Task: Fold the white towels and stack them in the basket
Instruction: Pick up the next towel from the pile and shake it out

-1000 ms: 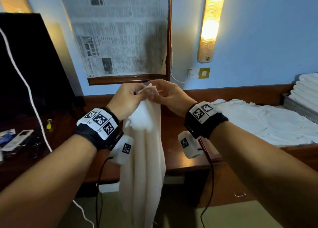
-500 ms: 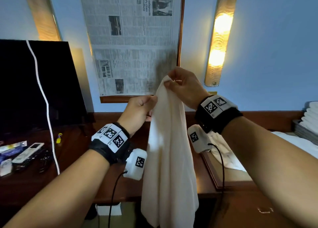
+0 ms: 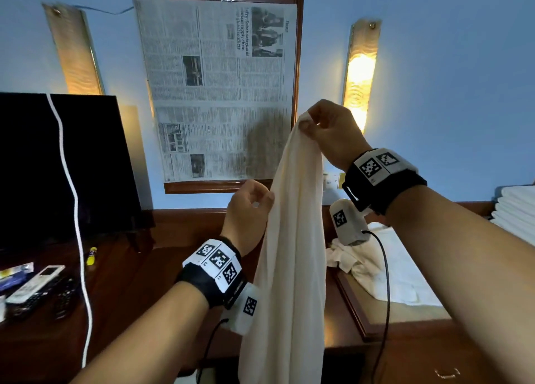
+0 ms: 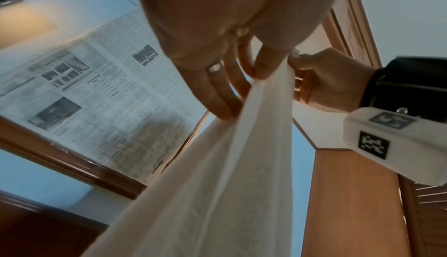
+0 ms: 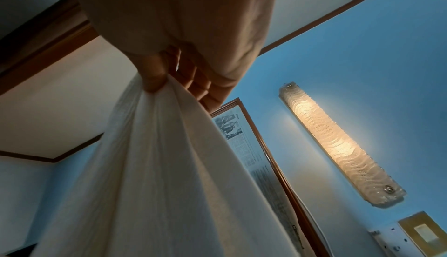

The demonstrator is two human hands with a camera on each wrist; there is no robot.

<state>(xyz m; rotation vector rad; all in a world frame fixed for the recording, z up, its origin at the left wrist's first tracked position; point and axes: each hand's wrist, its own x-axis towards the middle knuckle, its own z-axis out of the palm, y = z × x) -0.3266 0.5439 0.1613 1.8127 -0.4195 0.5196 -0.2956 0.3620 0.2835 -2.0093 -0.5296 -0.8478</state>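
The dark wooden tabletop [image 3: 162, 270] stretches beneath your arms, with loose white towels [image 3: 385, 270] heaped on its right side. In front of you a white towel [image 3: 292, 238] hangs lengthwise in the air. Your right hand [image 3: 330, 131] pinches its top corner between thumb and curled fingers. Lower, your left hand [image 3: 246, 209] has fingertips [image 4: 225, 112] closed on the towel's left edge.

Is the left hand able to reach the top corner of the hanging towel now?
Probably yes. The left hand pinches the towel edge just below the right hand, with nothing between them along that edge.
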